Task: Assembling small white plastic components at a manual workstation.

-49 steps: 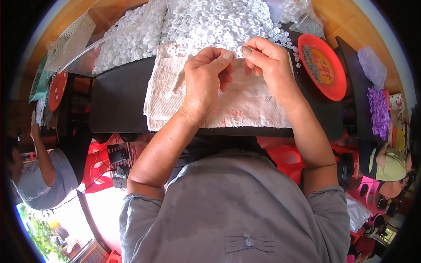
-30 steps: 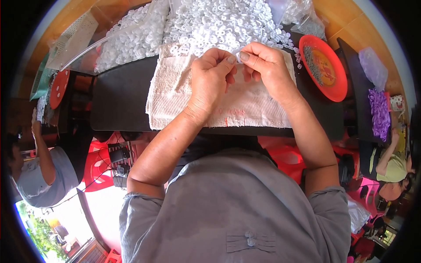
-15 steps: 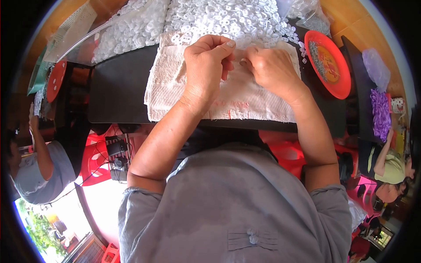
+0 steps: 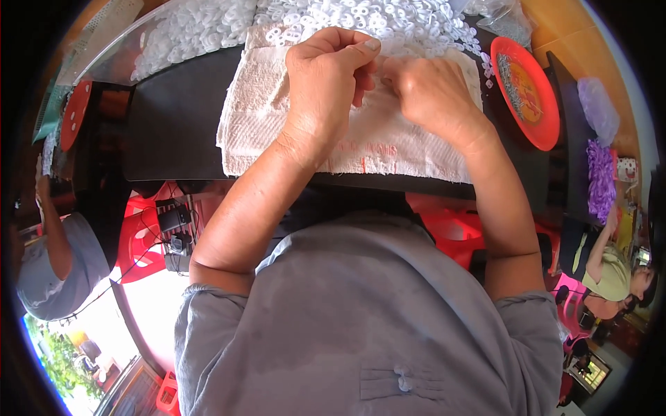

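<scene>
Both hands hover over a folded cream towel (image 4: 263, 118) at the table's near edge. My left hand (image 4: 326, 76) is closed, thumb pressed against the index finger; whatever it pinches is too small or hidden to name. Close by on its right, my right hand (image 4: 433, 90) is also closed, fingers curled, and I cannot make out what is in them. Just beyond the hands lies a big heap of small white plastic pieces with holes (image 4: 361, 24). To the right of the towel stands a red oval tray (image 4: 548, 104) with a pile of thin metal pins (image 4: 510, 87).
A clear plastic bag of white pieces (image 4: 194, 38) lies at the far left of the black table (image 4: 166, 125). Purple items (image 4: 600, 180) lie at the far right. Other people sit at both sides, one in a grey-blue top (image 4: 69, 267), one in yellow-green (image 4: 609, 267).
The view has shifted slightly, so the table and towel sit higher in the picture. My hands stay close together over the towel, with little change in their grip.
</scene>
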### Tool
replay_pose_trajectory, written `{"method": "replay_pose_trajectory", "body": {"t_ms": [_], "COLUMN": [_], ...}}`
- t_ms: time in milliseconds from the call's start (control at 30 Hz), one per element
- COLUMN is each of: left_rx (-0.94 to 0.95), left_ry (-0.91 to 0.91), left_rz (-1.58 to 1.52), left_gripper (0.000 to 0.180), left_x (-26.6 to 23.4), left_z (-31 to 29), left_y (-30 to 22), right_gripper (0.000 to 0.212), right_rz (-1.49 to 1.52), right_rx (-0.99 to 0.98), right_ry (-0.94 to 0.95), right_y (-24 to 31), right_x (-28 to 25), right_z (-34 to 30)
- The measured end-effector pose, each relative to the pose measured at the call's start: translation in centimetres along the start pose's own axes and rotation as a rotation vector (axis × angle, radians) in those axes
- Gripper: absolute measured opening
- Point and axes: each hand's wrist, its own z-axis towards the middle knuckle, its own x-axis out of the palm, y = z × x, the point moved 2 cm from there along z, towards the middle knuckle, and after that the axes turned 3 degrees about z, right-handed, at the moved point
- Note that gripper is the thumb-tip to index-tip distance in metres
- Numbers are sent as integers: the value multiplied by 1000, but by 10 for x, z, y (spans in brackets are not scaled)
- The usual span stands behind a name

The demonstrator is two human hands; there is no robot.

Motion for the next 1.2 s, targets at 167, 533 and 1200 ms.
{"method": "replay_pose_trajectory", "body": {"t_ms": [167, 533, 1200], "left_rx": [-6, 146, 461], "left_ry": [-11, 250, 277], "left_rz": [16, 329, 459], "left_gripper": [9, 27, 28], "left_x": [2, 15, 17], "left_z": [1, -4, -18], "left_y": [5, 4, 10], "right_gripper": [19, 28, 28], "right_rz": [-7, 1123, 1384], "right_rx": [4, 130, 156], "right_ry": [24, 0, 184], "right_y": [-3, -44, -39], "right_x": [5, -28, -31], "right_z": [1, -1, -11]}}
